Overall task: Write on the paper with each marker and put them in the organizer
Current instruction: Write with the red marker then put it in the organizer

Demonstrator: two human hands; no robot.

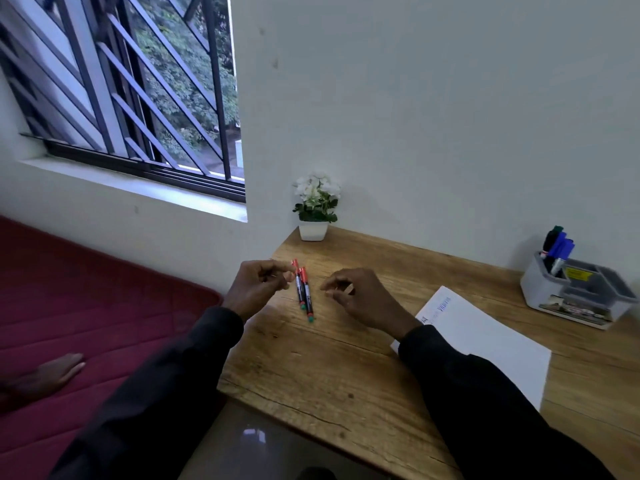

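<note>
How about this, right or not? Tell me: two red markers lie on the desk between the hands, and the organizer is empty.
Not right. The head view shows blue and dark markers standing in the organizer. The two red markers do lie on the desk between left hand and right hand.

A wooden desk (pixel 329 375) stands against a white wall (pixel 450 98). On its far left corner sits a small white pot of white flowers (pixel 315 206). Further left, a barred window (pixel 138 98) shows green trees (pixel 194 81), and a dark red cushion (pixel 86 306) lies below it.
</note>
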